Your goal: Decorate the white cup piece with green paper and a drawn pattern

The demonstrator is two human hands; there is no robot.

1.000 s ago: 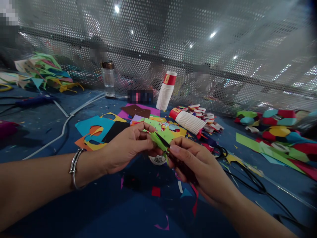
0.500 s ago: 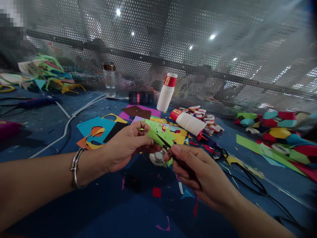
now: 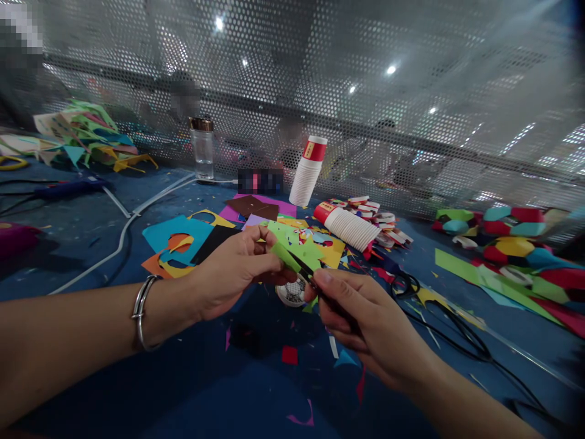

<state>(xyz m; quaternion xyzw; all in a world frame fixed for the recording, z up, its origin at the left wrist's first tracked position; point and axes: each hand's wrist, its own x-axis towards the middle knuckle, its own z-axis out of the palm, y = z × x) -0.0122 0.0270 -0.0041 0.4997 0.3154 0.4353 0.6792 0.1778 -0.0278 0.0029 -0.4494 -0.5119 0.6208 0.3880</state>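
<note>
My left hand [image 3: 237, 268] pinches a piece of light green paper [image 3: 282, 253] between thumb and fingers. Closed around a pair of dark scissors [image 3: 305, 270], my right hand [image 3: 361, 311] has the blades at the green paper's right edge. How far the blades stand apart is hard to make out, and the handles are mostly hidden in the fingers. Just below the blades lies a round white piece with a black pattern [image 3: 291, 294], partly covered by my fingers. More green paper [image 3: 292, 235] with cut bits on it lies behind.
A leaning cup stack [image 3: 305, 177] and a lying cup stack [image 3: 350, 225] are beyond my hands. Coloured paper sheets [image 3: 183, 235], a glass bottle [image 3: 202, 149], a white cable [image 3: 123, 235] and black cords [image 3: 466, 335] surround the work. Paper scraps [image 3: 289, 355] litter the blue surface.
The scissors and my right hand have shifted very slightly against the green paper. My left hand keeps its pinch, and the things around stay where they were.
</note>
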